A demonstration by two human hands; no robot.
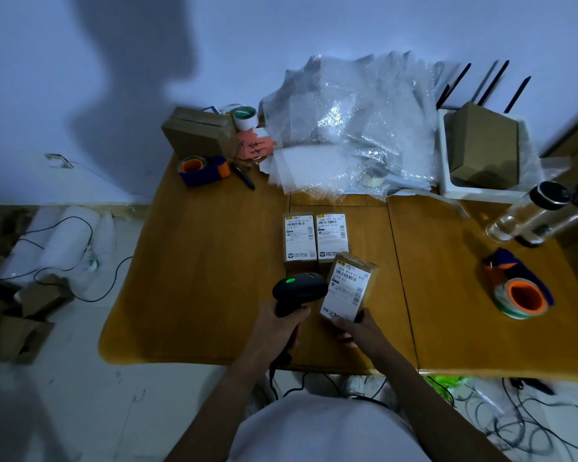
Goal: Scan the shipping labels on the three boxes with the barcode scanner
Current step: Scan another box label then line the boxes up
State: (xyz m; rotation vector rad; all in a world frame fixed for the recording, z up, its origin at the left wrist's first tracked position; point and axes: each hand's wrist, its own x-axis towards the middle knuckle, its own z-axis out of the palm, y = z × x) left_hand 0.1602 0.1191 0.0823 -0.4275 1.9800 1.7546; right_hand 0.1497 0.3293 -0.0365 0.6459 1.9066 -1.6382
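My left hand [282, 323] grips the handle of a black barcode scanner [299, 291] with a green light lit on top. Just right of the scanner's head is a small brown box [349, 288] with a white shipping label, tilted up off the table, and my right hand [356, 330] holds it by its near end. Two more labelled boxes lie flat side by side on the wooden table [207, 278] just beyond: one on the left [300, 237], one on the right [331, 236].
A tape dispenser [516, 290] lies at the right, another [202, 170] with a pen [244, 176] at the back left. Bubble wrap [351, 128], cardboard boxes [197, 133], a white tray [447, 188] and clear bottles [534, 213] crowd the back. Cables lie on the floor.
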